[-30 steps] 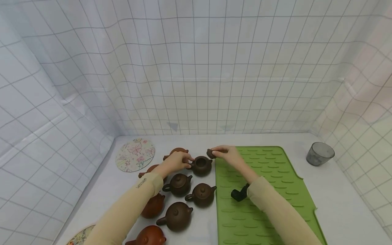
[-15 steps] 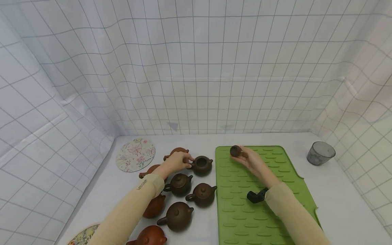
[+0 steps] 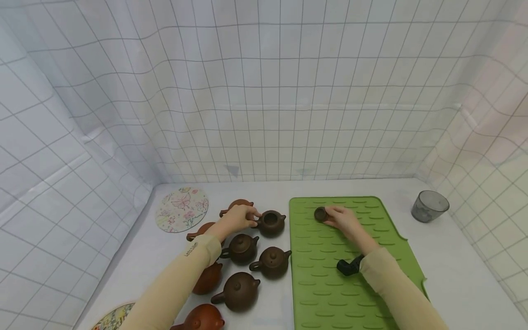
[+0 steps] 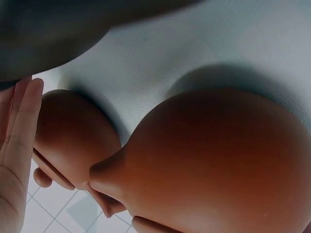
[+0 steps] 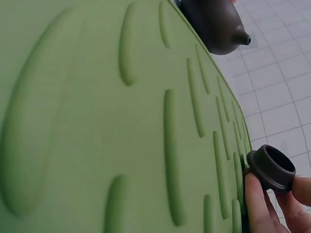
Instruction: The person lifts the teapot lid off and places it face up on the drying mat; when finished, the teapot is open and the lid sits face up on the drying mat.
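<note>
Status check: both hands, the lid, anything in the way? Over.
Left hand holding open teapot. Right hand pinching lid, hollow side up, over green mat. Lidded teapots crowd left hand; nothing seen between lid and open teapot.

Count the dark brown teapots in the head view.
4: a lidless teapot at the left hand; a lidded teapot below-left of it; another lidded teapot beside the green mat; a third lidded teapot nearest the person. The left sleeve may hide more.
</note>
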`<state>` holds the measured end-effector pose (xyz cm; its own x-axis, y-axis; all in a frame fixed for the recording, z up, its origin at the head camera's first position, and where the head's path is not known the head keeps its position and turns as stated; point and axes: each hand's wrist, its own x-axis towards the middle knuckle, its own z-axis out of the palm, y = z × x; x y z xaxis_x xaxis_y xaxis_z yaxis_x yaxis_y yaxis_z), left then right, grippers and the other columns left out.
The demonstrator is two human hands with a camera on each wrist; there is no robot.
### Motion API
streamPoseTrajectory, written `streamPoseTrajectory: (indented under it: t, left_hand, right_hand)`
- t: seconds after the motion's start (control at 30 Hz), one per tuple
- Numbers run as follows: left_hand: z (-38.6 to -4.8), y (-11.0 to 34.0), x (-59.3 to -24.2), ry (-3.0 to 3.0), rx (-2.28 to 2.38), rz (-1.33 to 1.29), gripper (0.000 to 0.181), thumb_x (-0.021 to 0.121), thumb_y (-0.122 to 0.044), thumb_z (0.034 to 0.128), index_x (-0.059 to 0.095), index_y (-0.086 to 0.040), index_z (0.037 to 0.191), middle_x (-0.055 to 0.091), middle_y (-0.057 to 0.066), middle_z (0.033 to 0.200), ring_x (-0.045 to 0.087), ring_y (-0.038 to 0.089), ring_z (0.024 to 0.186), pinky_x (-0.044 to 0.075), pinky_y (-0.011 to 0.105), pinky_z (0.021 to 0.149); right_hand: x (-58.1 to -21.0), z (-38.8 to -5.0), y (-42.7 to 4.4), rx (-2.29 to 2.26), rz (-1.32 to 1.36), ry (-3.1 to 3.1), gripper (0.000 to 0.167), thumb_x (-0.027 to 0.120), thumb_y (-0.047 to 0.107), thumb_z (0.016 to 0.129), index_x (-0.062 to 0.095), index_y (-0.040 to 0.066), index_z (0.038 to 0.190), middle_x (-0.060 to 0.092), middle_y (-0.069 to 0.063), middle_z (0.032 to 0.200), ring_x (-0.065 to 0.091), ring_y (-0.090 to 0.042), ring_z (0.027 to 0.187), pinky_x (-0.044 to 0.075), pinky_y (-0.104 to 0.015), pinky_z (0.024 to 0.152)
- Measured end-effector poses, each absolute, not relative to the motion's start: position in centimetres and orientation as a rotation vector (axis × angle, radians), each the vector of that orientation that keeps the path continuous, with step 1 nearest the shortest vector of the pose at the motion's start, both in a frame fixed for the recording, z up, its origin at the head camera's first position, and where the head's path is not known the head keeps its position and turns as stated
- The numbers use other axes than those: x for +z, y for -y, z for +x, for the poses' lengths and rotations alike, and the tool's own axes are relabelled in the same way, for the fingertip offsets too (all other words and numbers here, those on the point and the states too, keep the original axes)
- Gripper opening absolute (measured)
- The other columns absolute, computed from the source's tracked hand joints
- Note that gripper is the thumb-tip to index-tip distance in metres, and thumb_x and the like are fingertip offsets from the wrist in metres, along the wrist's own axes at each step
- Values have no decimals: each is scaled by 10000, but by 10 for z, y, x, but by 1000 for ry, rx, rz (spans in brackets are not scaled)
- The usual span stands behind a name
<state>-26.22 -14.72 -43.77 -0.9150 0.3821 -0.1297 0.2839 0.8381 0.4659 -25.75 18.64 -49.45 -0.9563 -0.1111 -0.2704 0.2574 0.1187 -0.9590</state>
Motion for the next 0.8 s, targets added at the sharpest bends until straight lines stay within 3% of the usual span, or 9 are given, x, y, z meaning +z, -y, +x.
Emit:
streamPoseTrajectory:
  t: [0.4,0.5,0.67,0.8]
  left_hand:
    - [-260,147,-437,-2797,656,496,263,758,-122,860,738,-125,1122,700,0,840,533,88,705,450,246,680]
    - [-260,147,-437,-2801,652,507,261,756,-120,861,737,-121,1122,696,-1,840,530,84,704,451,243,674]
    - [-260,147,-437,-2807,652,506,263,753,-118,864,736,-122,1126,697,-6,837,529,81,706,455,245,683]
    - [-260,148,-438,-2813,660,505,264,747,-122,870,734,-128,1134,718,-3,862,554,75,724,479,258,715]
  right_hand:
    - [-492,-253,-180,-1766,218,-2370,455,525,233,1033,523,-81,1362,514,-301,1375,599,-345,1159,562,-289,877]
    - [-491,-252,-180,-1740,235,-2405,440,526,232,1032,544,-79,1343,533,-298,1355,645,-286,1073,570,-284,849]
    - [-492,-252,-180,-1694,241,-2471,415,524,224,1032,570,-74,1317,581,-294,1285,669,-49,797,574,-249,762]
    - [-494,-253,-180,-1664,237,-2523,392,519,202,1034,579,-78,1302,605,-300,1243,648,-3,719,573,-243,724]
